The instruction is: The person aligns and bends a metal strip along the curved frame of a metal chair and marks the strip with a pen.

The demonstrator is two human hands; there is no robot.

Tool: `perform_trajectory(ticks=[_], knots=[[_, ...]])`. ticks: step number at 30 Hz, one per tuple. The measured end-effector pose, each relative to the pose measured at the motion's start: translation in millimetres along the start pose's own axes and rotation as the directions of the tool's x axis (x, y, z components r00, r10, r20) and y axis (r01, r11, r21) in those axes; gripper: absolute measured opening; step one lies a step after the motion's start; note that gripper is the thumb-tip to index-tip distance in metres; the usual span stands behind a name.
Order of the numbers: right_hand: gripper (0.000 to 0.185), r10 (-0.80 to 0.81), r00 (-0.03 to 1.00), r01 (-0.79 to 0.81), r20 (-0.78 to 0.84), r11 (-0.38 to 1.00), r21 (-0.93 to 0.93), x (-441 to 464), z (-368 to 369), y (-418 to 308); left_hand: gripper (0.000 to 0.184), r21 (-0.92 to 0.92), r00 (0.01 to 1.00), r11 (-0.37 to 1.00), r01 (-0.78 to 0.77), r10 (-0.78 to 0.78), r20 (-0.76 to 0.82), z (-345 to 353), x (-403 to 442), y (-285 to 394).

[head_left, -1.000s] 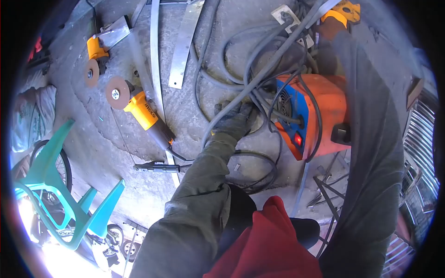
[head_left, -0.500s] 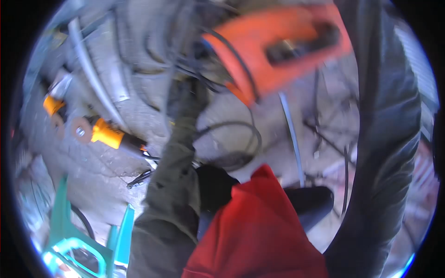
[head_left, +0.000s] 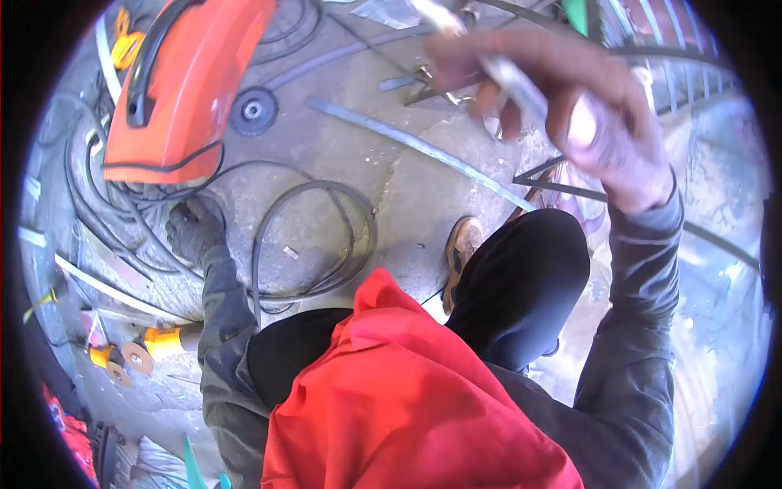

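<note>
My left hand (head_left: 195,228), in a dark glove, is down on the floor among black cables (head_left: 138,224), just below an orange machine with a black handle (head_left: 175,98). Its fingers are curled; what lies inside them is hidden. Raised at the upper right is my bare right hand (head_left: 599,122), its fingers closed on a slim whitish stick (head_left: 517,85), which motion blurs. A loop of black cable (head_left: 371,236) lies on the floor between my left hand and my knees.
Two yellow angle grinders (head_left: 167,342) (head_left: 102,356) lie at the lower left. A dark round disc (head_left: 254,111) is beside the orange machine. A flat metal bar (head_left: 415,145) crosses the floor ahead, and a dark metal frame (head_left: 562,189) stands at the right.
The view has swung, so the orange machine and my left hand now appear farther left. My right hand has come into view, holding the whitish stick.
</note>
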State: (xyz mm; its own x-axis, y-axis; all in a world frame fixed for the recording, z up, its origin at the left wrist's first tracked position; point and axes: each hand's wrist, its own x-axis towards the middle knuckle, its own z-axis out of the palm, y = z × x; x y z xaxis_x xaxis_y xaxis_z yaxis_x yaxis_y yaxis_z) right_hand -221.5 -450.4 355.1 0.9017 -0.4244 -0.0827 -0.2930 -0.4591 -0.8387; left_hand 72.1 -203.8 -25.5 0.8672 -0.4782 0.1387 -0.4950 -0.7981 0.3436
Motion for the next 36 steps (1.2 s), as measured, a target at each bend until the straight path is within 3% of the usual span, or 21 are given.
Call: perform_trajectory(ticks=[3, 8, 10, 12, 13, 14, 15, 17, 18, 19, 22, 24, 25, 26, 27, 28, 29, 31, 33, 34, 36], knots=[[0.034, 0.408, 0.913, -0.397, 0.005, 0.885, 0.245, -84.6, -18.8, -11.0, 0.055, -0.025, 0.998, 0.998, -0.061, 0.06, -0.011, 6.0, -4.1, -13.0], [0.031, 0.521, 0.844, -0.445, -0.129, 0.813, 0.376, -207.4, -24.2, 75.7, 0.056, 0.014, 0.988, 0.996, -0.085, 0.082, 0.133, -12.3, 4.1, -16.8], [0.04, 0.572, 0.792, -0.456, -0.216, 0.788, 0.414, -253.2, -9.2, 113.7, 0.056, -0.076, 0.894, 0.996, -0.036, 0.066, 0.444, -19.1, 21.3, -26.7], [0.042, 0.577, 0.774, -0.513, -0.26, 0.812, 0.278, -298.8, 12.1, 143.4, 0.057, 0.026, 0.627, 0.966, -0.257, 0.146, 0.765, -36.9, 40.4, -21.0], [0.04, 0.568, 0.769, -0.553, -0.292, 0.821, 0.14, -320.2, 29.5, 155.6, 0.041, 0.009, 0.307, 0.684, -0.729, 0.316, 0.898, -28.8, 58.7, -25.8], [0.041, 0.581, 0.754, -0.493, -0.306, 0.809, 0.32, -341.9, 51.1, 182.3, 0.027, -0.126, -0.069, 0.204, -0.971, 0.268, 0.961, -18.5, 71.0, -20.8], [0.042, 0.595, 0.737, -0.411, -0.319, 0.771, 0.487, -364.0, 72.8, 204.9, 0.022, -0.357, -0.257, 0.351, -0.866, 0.299, 0.919, -45.4, 71.8, 19.8], [0.043, 0.638, 0.679, -0.404, -0.364, 0.739, 0.54, -391.8, 102.0, 216.7, 0.033, -0.401, -0.378, 0.183, -0.898, 0.147, 0.914, -47.0, 64.4, 107.0], [0.045, 0.655, 0.65, -0.389, -0.385, 0.722, 0.572, -401.3, 115.5, 222.0, 0.031, -0.328, -0.107, 0.573, -0.751, 0.385, 0.917, -62.1, 52.2, 142.5], [0.045, 0.659, 0.64, -0.378, -0.395, 0.718, 0.585, -411.8, 131.7, 233.1, 0.033, -0.275, -0.118, 0.494, -0.825, 0.326, 0.938, -102.1, 19.4, 230.7], [0.039, 0.797, 0.444, -0.373, -0.409, 0.58, 0.724, -423.9, 152.1, 243.6, 0.05, -0.217, -0.028, 0.466, -0.858, 0.379, 0.925, -103.0, -39.2, 337.3], [0.036, 0.904, -0.074, -0.569, -0.42, 0.308, 0.763, -402.6, 120.6, 215.7, 0.054, -0.27, -0.023, 0.457, -0.847, 0.476, 0.879, -54.1, -63.6, 350.5], [0.033, 0.798, 0.051, -0.692, -0.6, 0.462, 0.555, -442.4, 156.5, 279.4, 0.053, -0.255, 0.096, 0.513, -0.819, 0.562, 0.822, -53.1, -92.5, 361.6], [0.034, 0.812, 0.147, -0.807, -0.565, 0.429, 0.405, -443.8, 144.4, 279.0, 0.048, -0.261, 0.097, 0.608, -0.749, 0.491, 0.866, -46.6, -110.1, 376.2], [0.03, 0.788, 0.074, -0.6, -0.611, 0.525, 0.604, -437.1, 141.2, 277.5, 0.042, -0.371, 0.156, 0.57, -0.733, 0.672, 0.724, -14.4, -126.0, 363.6], [0.029, 0.984, -0.046, 0.192, -0.173, 0.178, 0.965, -441.7, 140.0, 307.5, 0.038, -0.27, 0.204, 0.491, -0.828, 0.712, 0.672, 25.1, -143.3, 359.4], [0.027, 0.986, 0.049, 0.389, -0.159, 0.128, 0.912, -446.7, 146.2, 324.8, 0.042, -0.354, 0.311, 0.635, -0.686, 0.697, 0.646, 8.7, -167.1, 356.5], [0.029, 0.993, -0.101, 0.376, -0.056, 0.09, 0.922, -427.8, 123.6, 305.8, 0.048, -0.391, 0.367, 0.595, -0.702, 0.773, 0.518, 6.7, -200.3, 335.7], [0.034, 0.925, 0.29, 0.549, -0.245, 0.049, 0.834, -458.6, 151.5, 367.4, 0.049, -0.347, 0.436, 0.592, -0.727, 0.789, 0.432, 22.1, -224.9, 316.1], [0.034, 0.916, 0.311, 0.534, -0.253, 0.052, 0.844, -453.4, 143.8, 366.4, 0.051, -0.31, 0.466, 0.568, -0.763, 0.815, 0.346, 25.9, -228.9, 314.8], [0.04, 0.982, 0.015, 0.335, -0.19, 0.175, 0.926, -442.9, 134.4, 365.3, 0.051, -0.346, 0.499, 0.642, -0.684, 0.758, 0.42, 14.7, -224.1, 325.7]])
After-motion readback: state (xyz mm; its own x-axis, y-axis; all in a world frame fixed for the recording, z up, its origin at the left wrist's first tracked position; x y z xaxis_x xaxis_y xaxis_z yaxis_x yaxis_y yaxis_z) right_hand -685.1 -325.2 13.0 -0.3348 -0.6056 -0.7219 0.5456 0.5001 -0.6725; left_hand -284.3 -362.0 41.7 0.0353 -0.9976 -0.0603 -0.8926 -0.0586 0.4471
